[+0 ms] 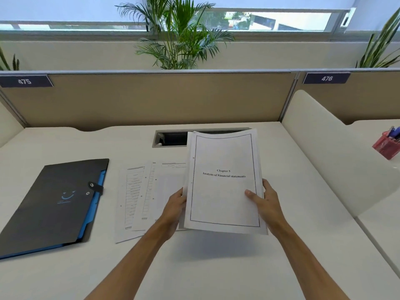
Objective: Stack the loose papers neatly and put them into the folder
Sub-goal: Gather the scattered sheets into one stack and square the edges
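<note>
I hold a small stack of white papers (pixel 224 191) above the desk, its top sheet printed "Chapter 5 Analysis of Financial statements". My left hand (pixel 174 210) grips the stack's left edge and my right hand (pixel 265 203) grips its right edge, thumb on top. Several more printed sheets (pixel 138 200) lie fanned out flat on the desk, just left of the held stack and partly hidden behind it. A black folder (pixel 54 204) with blue inner pockets and a snap strap lies closed at the left of the desk.
The white desk (pixel 194 267) has a cable slot (pixel 171 138) at the back, behind the stack. A beige partition stands behind and a white divider (pixel 324 152) rises on the right. A red pen holder (pixel 387 146) sits on the neighbouring desk.
</note>
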A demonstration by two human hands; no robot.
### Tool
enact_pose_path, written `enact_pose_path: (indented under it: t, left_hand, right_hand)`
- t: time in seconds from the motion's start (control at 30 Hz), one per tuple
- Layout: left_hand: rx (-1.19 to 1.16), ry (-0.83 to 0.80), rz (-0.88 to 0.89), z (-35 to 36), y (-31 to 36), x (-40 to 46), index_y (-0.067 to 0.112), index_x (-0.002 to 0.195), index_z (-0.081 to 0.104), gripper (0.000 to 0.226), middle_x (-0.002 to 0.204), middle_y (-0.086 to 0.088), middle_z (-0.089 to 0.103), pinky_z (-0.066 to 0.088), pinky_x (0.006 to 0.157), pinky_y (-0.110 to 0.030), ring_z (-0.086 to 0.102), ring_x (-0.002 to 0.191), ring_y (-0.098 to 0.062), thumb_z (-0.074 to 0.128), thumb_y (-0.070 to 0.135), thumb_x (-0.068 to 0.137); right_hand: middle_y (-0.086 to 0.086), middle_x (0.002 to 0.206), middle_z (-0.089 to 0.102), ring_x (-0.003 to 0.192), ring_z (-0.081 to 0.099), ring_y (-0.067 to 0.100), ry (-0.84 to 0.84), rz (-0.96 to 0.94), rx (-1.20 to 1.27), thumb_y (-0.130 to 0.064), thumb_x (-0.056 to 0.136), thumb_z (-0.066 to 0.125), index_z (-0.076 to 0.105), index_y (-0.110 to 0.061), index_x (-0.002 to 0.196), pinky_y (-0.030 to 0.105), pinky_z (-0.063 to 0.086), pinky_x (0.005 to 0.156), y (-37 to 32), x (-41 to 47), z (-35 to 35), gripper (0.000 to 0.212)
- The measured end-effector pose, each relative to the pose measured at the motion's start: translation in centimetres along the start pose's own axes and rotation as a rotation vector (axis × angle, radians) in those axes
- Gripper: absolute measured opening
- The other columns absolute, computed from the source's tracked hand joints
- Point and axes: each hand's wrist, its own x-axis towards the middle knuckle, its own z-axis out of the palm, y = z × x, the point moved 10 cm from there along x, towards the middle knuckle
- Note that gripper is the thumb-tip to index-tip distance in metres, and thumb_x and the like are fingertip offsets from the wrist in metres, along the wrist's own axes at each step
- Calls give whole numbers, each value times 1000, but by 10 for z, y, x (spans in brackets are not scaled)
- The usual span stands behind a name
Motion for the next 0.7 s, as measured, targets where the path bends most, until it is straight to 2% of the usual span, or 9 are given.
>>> enact_pose_path:
  t: [0.07,0.13,0.2,0.23,0.3,0.4,0.47,0.6,0.7]
  left_hand:
    - [-27,55,-16,-10,5,-1,22,110,71,38,107,-3,75,52,95,-46,68,106,-27,36,34,100]
    - [-65,89,-27,-18,13,-2,26,115,68,43,114,-2,73,48,101,-49,65,111,-27,39,52,95]
    - [-70,64,-6,-22,23,0,31,126,62,57,125,2,67,41,106,-53,60,120,-25,50,67,83]
    - [-62,44,9,-22,29,0,30,127,61,61,127,2,66,40,107,-54,58,122,-25,57,67,79]
    - [-47,36,54,-23,39,0,23,122,64,49,121,0,70,47,101,-50,63,116,-26,67,49,81]
    - [-97,77,136,-28,49,-3,16,112,68,23,111,-7,74,58,83,-37,71,101,-24,64,24,90]
    - [-101,122,201,-32,54,-9,14,114,68,25,109,-6,75,59,79,-34,72,98,-22,62,22,91]
    - [-35,153,288,-34,57,-22,12,122,65,32,112,-2,74,57,85,-37,70,103,-20,59,24,93]
    - [-11,157,313,-34,53,-29,17,114,68,23,106,0,74,58,79,-29,70,98,-19,57,22,95]
  right_hand:
    - [0,119,67,100,69,16,19,-62,-41,-12,89,68,49,-22,129,35,59,85,-12,-3,3,46]
    - [-6,121,64,102,68,13,14,-117,-47,-13,89,69,42,-24,138,34,58,85,-23,-7,8,57]
    - [-8,119,64,99,69,11,-10,-159,-30,-13,89,68,42,-24,140,28,60,79,-35,-14,15,58]
    - [-8,116,66,96,71,11,-21,-177,-13,-13,89,68,46,-22,137,25,60,75,-41,-18,18,53]
    - [-8,106,73,90,72,11,-31,-210,34,-9,89,67,62,-21,121,23,59,71,-52,-25,24,34]
    - [-10,92,76,84,73,10,-28,-224,83,-7,88,68,70,-26,100,21,58,68,-63,-34,32,22]
    - [-7,88,77,79,73,10,-31,-199,122,-8,87,69,72,-19,97,21,58,67,-66,-36,37,15]
    - [-2,87,78,80,74,14,-57,-149,186,-11,84,73,75,-13,93,22,57,65,-70,-35,43,9]
    - [-4,87,79,81,75,14,-45,-150,206,-12,83,74,75,-13,94,21,57,66,-73,-37,45,11]
